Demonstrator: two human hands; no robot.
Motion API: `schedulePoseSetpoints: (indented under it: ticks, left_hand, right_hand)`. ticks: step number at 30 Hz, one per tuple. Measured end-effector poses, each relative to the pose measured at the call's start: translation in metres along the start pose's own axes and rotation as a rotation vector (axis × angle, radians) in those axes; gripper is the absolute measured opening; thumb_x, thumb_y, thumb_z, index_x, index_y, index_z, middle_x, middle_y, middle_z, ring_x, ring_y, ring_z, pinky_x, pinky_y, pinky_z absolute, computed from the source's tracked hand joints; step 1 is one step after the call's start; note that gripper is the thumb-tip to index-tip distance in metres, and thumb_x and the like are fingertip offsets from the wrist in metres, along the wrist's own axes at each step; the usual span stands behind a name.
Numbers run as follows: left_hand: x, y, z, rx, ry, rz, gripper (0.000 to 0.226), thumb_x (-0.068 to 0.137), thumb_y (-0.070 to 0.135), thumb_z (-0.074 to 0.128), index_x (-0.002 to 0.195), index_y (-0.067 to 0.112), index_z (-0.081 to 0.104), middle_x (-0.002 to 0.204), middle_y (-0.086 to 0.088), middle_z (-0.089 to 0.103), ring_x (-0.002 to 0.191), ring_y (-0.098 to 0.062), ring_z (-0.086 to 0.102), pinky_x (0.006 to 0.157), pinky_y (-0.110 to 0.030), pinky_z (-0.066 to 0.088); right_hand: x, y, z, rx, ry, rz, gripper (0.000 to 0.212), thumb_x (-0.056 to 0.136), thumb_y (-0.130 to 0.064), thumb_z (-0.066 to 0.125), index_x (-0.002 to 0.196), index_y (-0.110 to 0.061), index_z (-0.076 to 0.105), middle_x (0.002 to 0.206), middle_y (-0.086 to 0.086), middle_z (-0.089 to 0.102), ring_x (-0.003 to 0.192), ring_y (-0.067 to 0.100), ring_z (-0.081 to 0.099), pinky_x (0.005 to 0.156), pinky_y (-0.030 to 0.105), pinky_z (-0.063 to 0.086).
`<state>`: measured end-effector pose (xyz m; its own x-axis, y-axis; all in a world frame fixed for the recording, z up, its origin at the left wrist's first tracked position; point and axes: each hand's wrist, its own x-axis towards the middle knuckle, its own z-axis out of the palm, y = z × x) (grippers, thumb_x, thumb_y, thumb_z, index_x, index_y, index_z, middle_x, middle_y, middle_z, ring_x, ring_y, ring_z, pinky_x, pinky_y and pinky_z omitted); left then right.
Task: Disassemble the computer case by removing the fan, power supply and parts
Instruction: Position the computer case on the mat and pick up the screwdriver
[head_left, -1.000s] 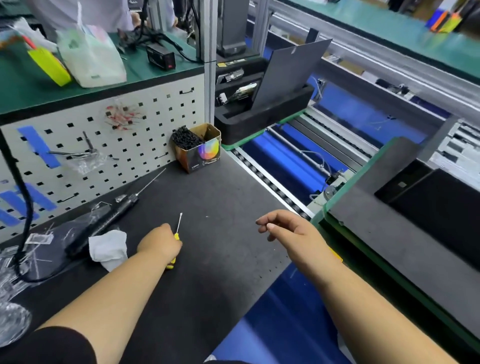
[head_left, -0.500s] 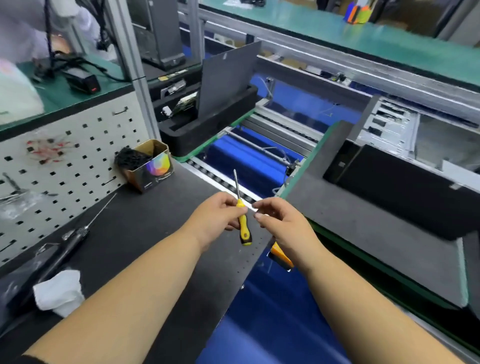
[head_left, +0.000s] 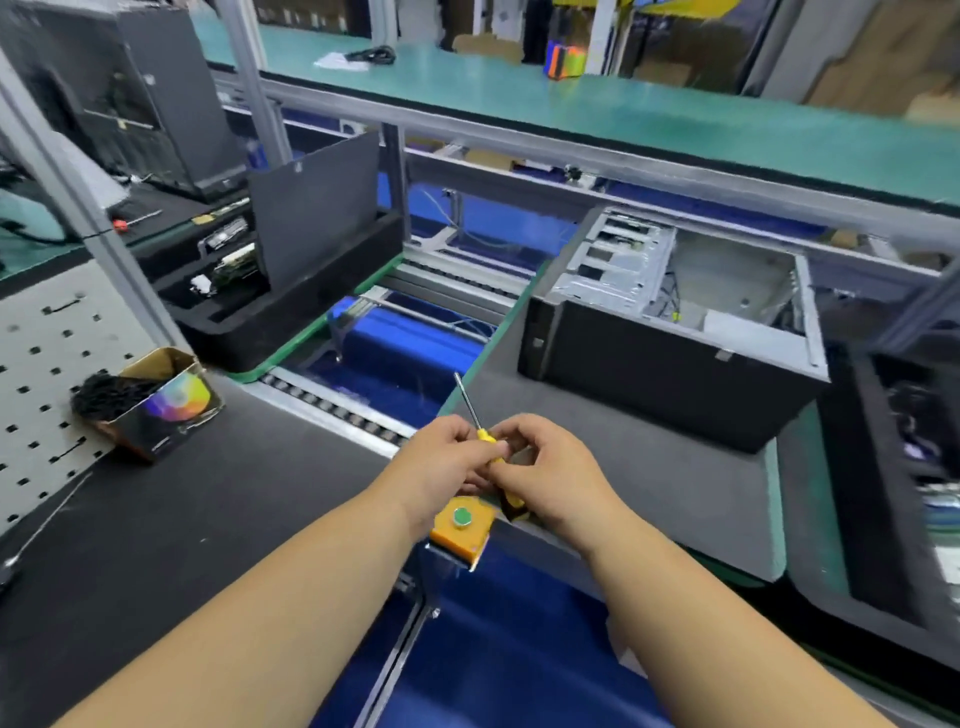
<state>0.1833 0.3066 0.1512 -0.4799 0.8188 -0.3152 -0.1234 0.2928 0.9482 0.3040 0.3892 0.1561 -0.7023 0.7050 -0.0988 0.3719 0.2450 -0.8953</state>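
A yellow-and-black screwdriver (head_left: 485, 435) points up and away, its thin shaft above my knuckles. My left hand (head_left: 441, 457) and my right hand (head_left: 550, 467) both close around its handle, meeting in the middle of the view. An open black computer case (head_left: 670, 358) lies on its side on a grey pallet (head_left: 649, 483) to the right, beyond my hands. Its bare metal interior faces up; drive bays show at its left end, with loose wires inside.
A yellow button box (head_left: 462, 525) with a green button sits just under my hands. The blue conveyor (head_left: 405, 358) runs between the black bench mat (head_left: 156, 545) and the pallet. A cardboard box of black screws (head_left: 150, 405) stands by the pegboard. A black foam tray (head_left: 291, 312) holds a panel behind.
My left hand picked the screwdriver off the mat and carried it right; my right hand has now closed on its handle too. The view swung right, bringing the case into sight.
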Motion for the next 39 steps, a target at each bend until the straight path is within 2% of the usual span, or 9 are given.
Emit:
schedulePoseSetpoints:
  ticks: [5,11,15,21,25,29,33,37,39]
  left_hand:
    - [0.021,0.016,0.063,-0.034,-0.04,-0.002,0.016,0.092,0.023,0.064,0.09,0.009,0.058,0.064,0.001,0.068,0.06,-0.012,0.067,0.052,-0.018,0.048]
    - [0.049,0.021,0.14,0.131,-0.045,0.009,0.015,0.092,0.032,0.061,0.09,0.018,0.063,0.081,0.001,0.069,0.072,-0.011,0.069,0.074,-0.03,0.051]
    - [0.062,0.025,0.194,0.188,-0.097,0.017,0.013,0.093,0.03,0.058,0.09,0.018,0.065,0.086,0.0,0.07,0.074,-0.009,0.07,0.068,-0.024,0.05]
    - [0.075,0.029,0.263,0.253,-0.135,0.104,0.01,0.09,0.024,0.057,0.085,0.023,0.066,0.08,0.006,0.069,0.072,-0.005,0.068,0.072,-0.024,0.048]
    - [0.082,0.028,0.296,0.32,-0.139,0.174,0.012,0.087,0.024,0.057,0.079,0.031,0.064,0.083,0.003,0.067,0.075,-0.003,0.067,0.075,-0.027,0.049]
    - [0.092,0.027,0.317,0.354,-0.122,0.247,0.013,0.087,0.022,0.059,0.081,0.033,0.064,0.076,0.012,0.064,0.077,-0.008,0.067,0.071,-0.024,0.047]
    - [0.103,0.028,0.331,0.359,-0.132,0.285,0.013,0.084,0.021,0.06,0.082,0.033,0.065,0.071,0.016,0.061,0.082,-0.02,0.067,0.08,-0.033,0.052]
    - [0.111,0.028,0.34,0.386,-0.158,0.34,0.01,0.08,0.024,0.06,0.085,0.032,0.065,0.074,0.015,0.061,0.082,-0.023,0.065,0.08,-0.035,0.054]
    - [0.115,0.026,0.344,0.413,-0.161,0.377,0.012,0.082,0.021,0.06,0.086,0.032,0.064,0.076,0.014,0.062,0.08,-0.021,0.063,0.074,-0.03,0.054]
  right_hand:
    - [-0.001,0.024,-0.067,0.029,0.081,0.01,0.016,0.079,-0.026,0.078,0.092,-0.026,0.068,0.084,-0.007,0.064,0.067,-0.001,0.054,0.062,0.015,0.046]
    - [-0.011,0.068,-0.149,0.113,0.201,0.093,0.012,0.084,-0.021,0.074,0.094,-0.025,0.069,0.086,-0.005,0.06,0.067,0.004,0.052,0.053,0.012,0.044]
    - [-0.024,0.101,-0.201,0.109,0.276,0.14,0.011,0.083,-0.027,0.074,0.092,-0.031,0.069,0.086,-0.009,0.062,0.063,-0.003,0.052,0.05,0.01,0.044]
    - [-0.04,0.153,-0.269,0.104,0.415,0.236,0.012,0.083,-0.027,0.074,0.092,-0.033,0.067,0.081,-0.012,0.059,0.066,0.001,0.055,0.053,0.014,0.044]
    - [-0.052,0.195,-0.309,0.104,0.493,0.306,0.012,0.084,-0.022,0.075,0.091,-0.028,0.067,0.072,-0.008,0.053,0.051,-0.001,0.047,0.043,0.012,0.038]
    - [-0.061,0.233,-0.341,0.031,0.494,0.402,0.012,0.086,-0.024,0.074,0.094,-0.024,0.065,0.066,-0.006,0.049,0.058,0.01,0.046,0.05,0.019,0.039]
    - [-0.064,0.261,-0.362,-0.024,0.487,0.493,0.01,0.088,-0.024,0.072,0.09,-0.023,0.062,0.067,-0.005,0.052,0.062,0.016,0.052,0.056,0.027,0.041]
    - [-0.064,0.281,-0.374,-0.134,0.461,0.594,0.013,0.089,-0.024,0.07,0.093,-0.02,0.059,0.079,0.002,0.064,0.064,0.016,0.06,0.039,0.018,0.04]
    - [-0.064,0.29,-0.377,-0.2,0.433,0.637,0.014,0.09,-0.023,0.069,0.094,-0.016,0.058,0.08,0.006,0.065,0.064,0.018,0.061,0.034,0.015,0.038]
